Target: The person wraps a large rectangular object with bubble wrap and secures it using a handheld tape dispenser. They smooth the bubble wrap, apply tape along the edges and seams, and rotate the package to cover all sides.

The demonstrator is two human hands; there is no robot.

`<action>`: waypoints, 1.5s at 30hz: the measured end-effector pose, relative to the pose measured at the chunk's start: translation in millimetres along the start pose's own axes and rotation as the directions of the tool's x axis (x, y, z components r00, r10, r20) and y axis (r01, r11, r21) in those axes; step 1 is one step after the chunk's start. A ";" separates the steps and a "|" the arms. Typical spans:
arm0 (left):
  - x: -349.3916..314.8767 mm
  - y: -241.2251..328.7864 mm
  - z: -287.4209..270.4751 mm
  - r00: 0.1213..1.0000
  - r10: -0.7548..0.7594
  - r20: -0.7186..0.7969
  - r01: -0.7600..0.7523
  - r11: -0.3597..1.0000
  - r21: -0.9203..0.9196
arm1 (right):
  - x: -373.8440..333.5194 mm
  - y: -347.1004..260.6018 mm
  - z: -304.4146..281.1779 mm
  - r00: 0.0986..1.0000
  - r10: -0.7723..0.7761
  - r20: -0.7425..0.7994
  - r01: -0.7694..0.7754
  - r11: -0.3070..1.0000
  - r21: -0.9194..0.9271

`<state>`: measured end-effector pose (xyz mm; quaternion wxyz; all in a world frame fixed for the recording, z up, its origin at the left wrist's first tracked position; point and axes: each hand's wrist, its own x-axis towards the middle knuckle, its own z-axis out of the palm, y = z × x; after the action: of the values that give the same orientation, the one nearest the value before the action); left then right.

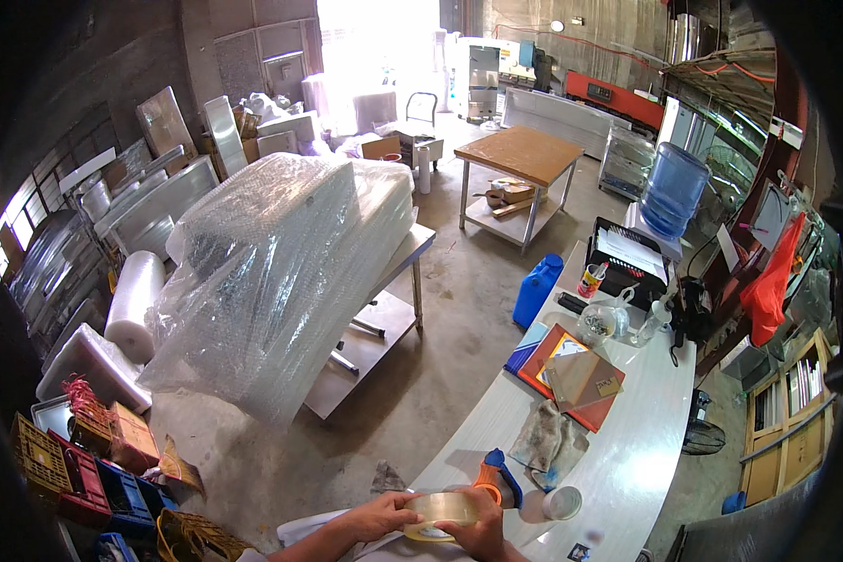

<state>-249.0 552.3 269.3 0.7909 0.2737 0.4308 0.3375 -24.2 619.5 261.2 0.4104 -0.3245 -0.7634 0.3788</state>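
Note:
A wide roll of clear tape (443, 509) is held low in front of me, close to the table's near end. My left hand (384, 517) grips its left side, thumb on the top. On the opposite side my right hand (480, 530) has its fingers closed round the roll. Just past my right hand is a blue and orange tape dispenser (506, 476); whether the hand touches it I cannot tell. A translucent cup (562, 504) stands right of it on the white table (628, 464). A stained cloth (545, 440) lies beyond.
Red-brown folders (571, 377), a black document tray (628, 262) and a water jug (673, 190) line the table's far part. A blue canister (539, 290) stands beside it. Left, a large bubble-wrapped item (272, 253) rests on a metal table, near stacked crates (82, 482).

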 end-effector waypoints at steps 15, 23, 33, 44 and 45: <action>7.5 -19.8 -17.9 0.996 -0.032 0.082 0.057 0.947 -0.316 | 1.0 -2.8 3.6 1.000 0.019 0.003 -0.019 1.000 -0.023; 10.2 -17.4 -5.5 0.999 0.030 -0.029 -0.035 0.983 -0.181 | 0.4 -7.7 7.0 0.998 0.054 -0.039 -0.056 0.997 -0.061; 2.2 -5.5 5.2 0.991 0.062 -0.122 -0.062 0.998 0.007 | 1.7 -8.8 4.6 0.999 0.022 0.032 -0.020 0.998 -0.059; -0.2 12.1 12.2 0.980 0.117 -0.158 -0.094 0.984 0.149 | 13.1 -16.3 1.7 0.973 0.207 0.103 -0.219 0.968 0.120; -2.5 12.2 13.4 0.990 0.065 -0.127 -0.052 0.993 0.104 | 12.0 -14.0 -1.8 0.952 0.273 0.138 -0.296 0.935 0.193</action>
<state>-242.0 556.1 285.8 0.7362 0.3031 0.4895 0.3557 -30.6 622.7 278.3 0.3412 -0.3652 -0.6849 0.5302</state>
